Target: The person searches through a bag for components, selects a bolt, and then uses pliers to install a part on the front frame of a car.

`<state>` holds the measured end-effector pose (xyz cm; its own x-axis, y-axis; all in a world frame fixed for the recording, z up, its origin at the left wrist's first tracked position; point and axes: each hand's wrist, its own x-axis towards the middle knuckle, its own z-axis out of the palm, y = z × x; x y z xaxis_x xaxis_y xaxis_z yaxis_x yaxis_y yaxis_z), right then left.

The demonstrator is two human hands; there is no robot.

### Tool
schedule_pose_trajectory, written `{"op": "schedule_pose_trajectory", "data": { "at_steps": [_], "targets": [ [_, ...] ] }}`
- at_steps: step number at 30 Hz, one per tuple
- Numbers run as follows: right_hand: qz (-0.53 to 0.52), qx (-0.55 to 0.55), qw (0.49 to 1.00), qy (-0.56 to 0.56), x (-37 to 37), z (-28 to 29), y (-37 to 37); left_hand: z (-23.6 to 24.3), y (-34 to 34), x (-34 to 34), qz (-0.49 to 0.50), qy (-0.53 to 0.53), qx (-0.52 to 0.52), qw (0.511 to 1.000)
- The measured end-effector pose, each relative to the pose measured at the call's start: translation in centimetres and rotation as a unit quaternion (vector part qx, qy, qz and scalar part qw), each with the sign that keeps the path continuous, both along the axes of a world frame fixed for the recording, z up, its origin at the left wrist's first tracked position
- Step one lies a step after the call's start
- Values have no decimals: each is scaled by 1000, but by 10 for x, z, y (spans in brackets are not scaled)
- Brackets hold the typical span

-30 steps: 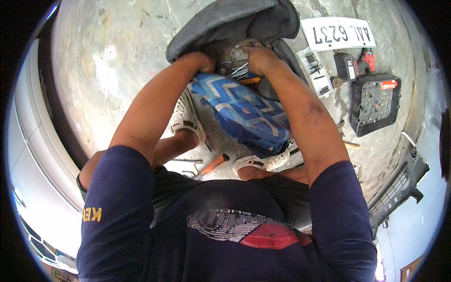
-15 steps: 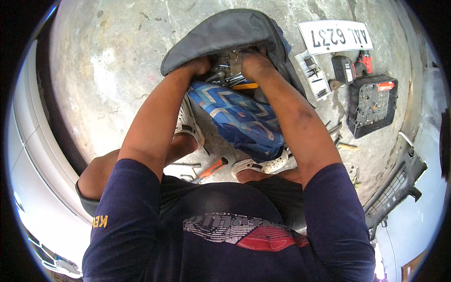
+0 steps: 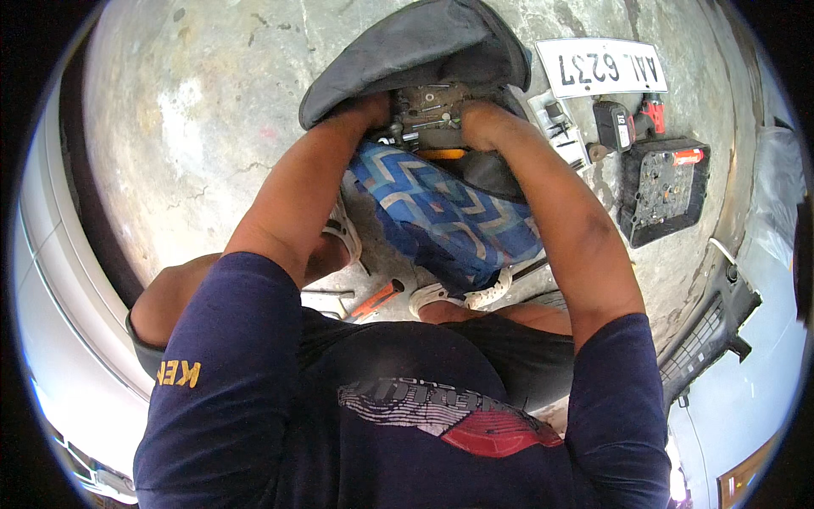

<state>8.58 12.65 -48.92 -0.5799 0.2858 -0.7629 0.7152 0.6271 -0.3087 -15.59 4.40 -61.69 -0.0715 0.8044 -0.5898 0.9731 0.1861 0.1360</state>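
Black bag (image 3: 403, 64): lies on the floor (image 3: 195, 127) at 12 o'clock from the person, its dark flap arched over a mouth that opens towards 6 o'clock.
Left hand (image 3: 370, 112): reaches in at the mouth's 9 o'clock side, under the flap; its fingers are hidden, so I cannot tell whether it is wide, narrow or holding something.
Right hand (image 3: 487, 127): reaches in at the mouth's 3 o'clock side, knuckles up; its fingertips are out of sight, so its grip cannot be told either.
Tools (image 3: 424, 131): small metal pieces lie loose in the bag between both hands.
Orange handle (image 3: 443, 154): sits at the mouth's 6 o'clock edge.
Blue cloth (image 3: 449, 212): zigzag-patterned, spreads from the mouth towards 6 o'clock.
White case (image 3: 560, 127): just beside the bag at 3 o'clock, dark pieces inside.
Plate (image 3: 600, 68): white with dark characters, between 2 and 3 o'clock from the bag.
Drill (image 3: 627, 123): red and black, at 3 o'clock, beyond the case.
Tray (image 3: 627, 222): black, near 4 o'clock, holding small parts and a red tube (image 3: 688, 158).
Shoes (image 3: 428, 297): white, at 6 and 7 o'clock.
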Motion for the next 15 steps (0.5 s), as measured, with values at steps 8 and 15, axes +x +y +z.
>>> {"op": "schedule_pose_trajectory", "data": {
  "at_steps": [8,15],
  "targets": [
    [-114,35,993,14,47,-82,51,128,54,30,-77,-131,-159,976],
    [-176,-74,981,38,-2,35,41,110,38,18,218,-476,-306,795]
  ]
}}
